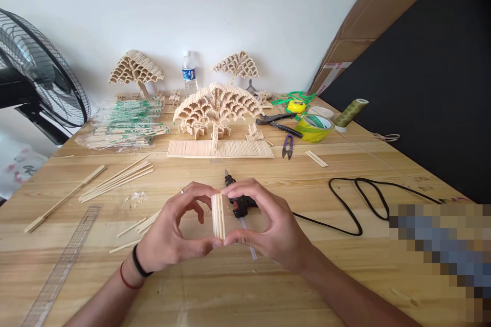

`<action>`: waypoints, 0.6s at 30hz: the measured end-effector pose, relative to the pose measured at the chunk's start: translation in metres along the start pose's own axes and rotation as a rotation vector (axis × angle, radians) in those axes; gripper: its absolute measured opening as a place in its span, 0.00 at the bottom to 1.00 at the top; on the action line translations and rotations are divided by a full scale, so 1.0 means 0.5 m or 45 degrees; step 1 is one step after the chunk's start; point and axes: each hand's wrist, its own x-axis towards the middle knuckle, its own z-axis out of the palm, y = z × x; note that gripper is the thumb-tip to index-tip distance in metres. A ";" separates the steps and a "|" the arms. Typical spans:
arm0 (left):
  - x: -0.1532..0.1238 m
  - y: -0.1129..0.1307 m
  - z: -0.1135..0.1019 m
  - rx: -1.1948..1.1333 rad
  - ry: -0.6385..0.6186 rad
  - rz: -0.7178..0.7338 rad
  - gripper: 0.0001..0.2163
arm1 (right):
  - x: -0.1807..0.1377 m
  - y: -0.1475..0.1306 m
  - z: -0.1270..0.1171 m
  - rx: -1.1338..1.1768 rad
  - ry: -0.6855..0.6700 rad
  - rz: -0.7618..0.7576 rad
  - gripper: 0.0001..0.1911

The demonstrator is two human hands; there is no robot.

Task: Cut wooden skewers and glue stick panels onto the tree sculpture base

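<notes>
Together, left hand (172, 232), right hand (264, 225), stick bundle (218, 216)

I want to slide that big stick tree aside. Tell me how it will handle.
The tree is probably light, being built of thin sticks. Its wide canopy on one slim trunk looks top-heavy, though the flat slat base should resist tipping. Likely fragile: push the base, not the canopy.

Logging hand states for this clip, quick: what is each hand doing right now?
Left hand: closed on the stick bundle, thumb and fingers pinching its left side.
Right hand: closed on the same stick bundle, pinching from the right.
</notes>
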 end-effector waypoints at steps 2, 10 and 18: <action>0.001 0.000 0.000 -0.006 -0.001 -0.003 0.29 | -0.001 -0.001 0.001 0.009 -0.003 0.015 0.28; 0.001 -0.006 -0.004 -0.112 -0.032 -0.046 0.28 | -0.003 0.004 0.000 0.117 -0.010 0.149 0.28; 0.005 -0.010 -0.014 -0.513 -0.087 -0.120 0.24 | 0.010 0.006 -0.012 0.499 -0.101 0.544 0.14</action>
